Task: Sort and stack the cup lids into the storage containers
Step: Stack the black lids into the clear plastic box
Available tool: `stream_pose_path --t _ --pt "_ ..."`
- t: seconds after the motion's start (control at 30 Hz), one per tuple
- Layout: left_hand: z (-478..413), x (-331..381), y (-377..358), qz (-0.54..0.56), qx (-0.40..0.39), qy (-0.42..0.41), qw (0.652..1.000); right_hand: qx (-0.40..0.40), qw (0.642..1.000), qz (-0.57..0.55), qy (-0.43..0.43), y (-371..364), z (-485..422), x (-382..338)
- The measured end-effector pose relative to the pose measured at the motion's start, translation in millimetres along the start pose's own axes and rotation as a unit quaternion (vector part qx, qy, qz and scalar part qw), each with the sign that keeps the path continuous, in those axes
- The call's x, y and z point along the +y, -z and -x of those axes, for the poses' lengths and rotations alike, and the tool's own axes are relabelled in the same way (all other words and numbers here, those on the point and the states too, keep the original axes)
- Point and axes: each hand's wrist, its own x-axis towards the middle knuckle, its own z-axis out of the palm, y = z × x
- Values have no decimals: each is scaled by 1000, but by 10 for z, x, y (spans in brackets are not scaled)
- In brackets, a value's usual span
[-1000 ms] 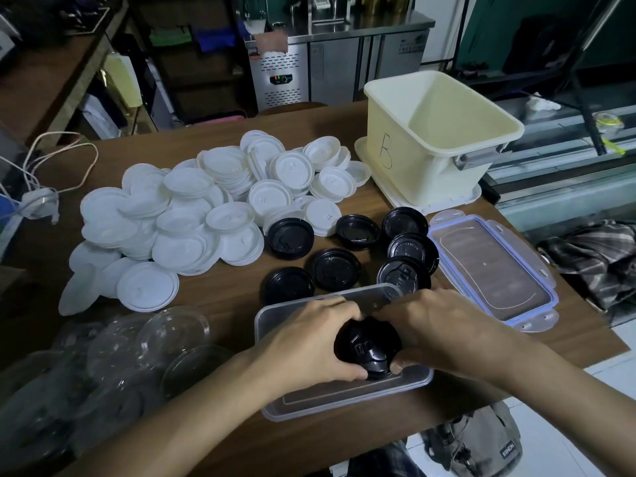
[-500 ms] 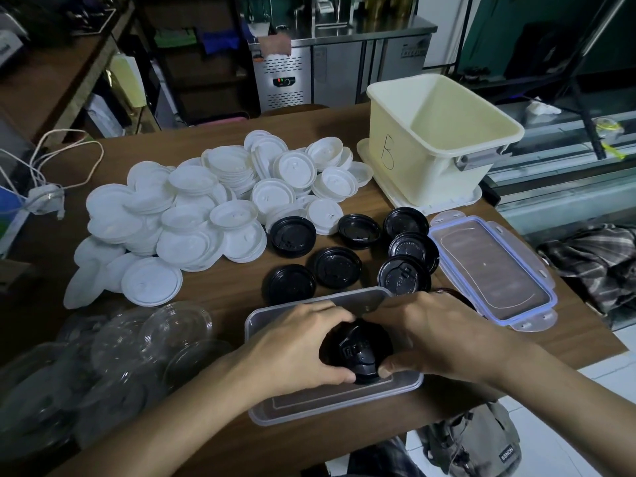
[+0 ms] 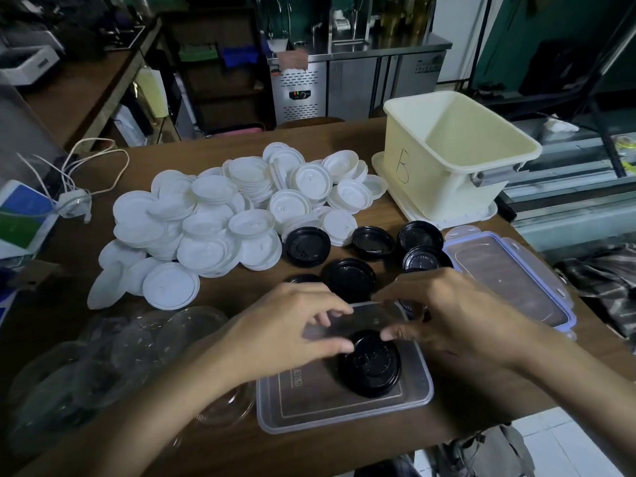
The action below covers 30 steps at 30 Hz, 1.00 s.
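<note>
A stack of black lids [image 3: 373, 368] sits inside the clear shallow container [image 3: 344, 413] at the table's near edge. My left hand [image 3: 285, 325] hovers just left of the stack, fingers loosely spread, thumb tip near its rim. My right hand [image 3: 444, 315] hovers above and to the right, fingers relaxed, holding nothing. Several loose black lids [image 3: 347, 278] lie behind the hands. A big pile of white lids [image 3: 223, 222] fills the table's middle. Clear dome lids [image 3: 113, 359] lie at the near left.
A cream tub marked B [image 3: 457, 156] stands on its lid at the back right. A clear lid with blue clips [image 3: 509, 277] lies at the right. White cables [image 3: 79, 180] and a box sit at the far left. The table's near edge [image 3: 457, 426] is close to the container.
Both hands have let go of the black lid stack and lifted off it, fingers opening. The stack now stands free in the clear container.
</note>
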Motion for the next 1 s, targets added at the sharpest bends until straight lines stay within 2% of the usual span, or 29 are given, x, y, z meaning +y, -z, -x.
stream_pose_path --t 0.1,0.23,0.37,0.5,0.7,0.83,1.0 --pt "-73 -67 151 20 45 12 999 43 998 -37 -4 52 -168 84" --pt "-210 -357 271 19 60 38 997 47 997 -53 -15 64 -465 228" --pt "-320 -656 296 -35 9 61 997 12 1000 -18 -11 7 -735 363" --pt "-329 -891 289 -115 -54 70 989 -61 997 36 -4 -119 -864 444" --pt "-329 -962 291 -140 -56 48 987 -120 992 35 25 -215 -924 476" --pt "-343 -953 305 -137 -67 53 987 -119 992 29 28 -266 -1002 496" --pt "-337 -957 277 -183 -57 46 980 -73 996 29 44 -375 -1043 577"
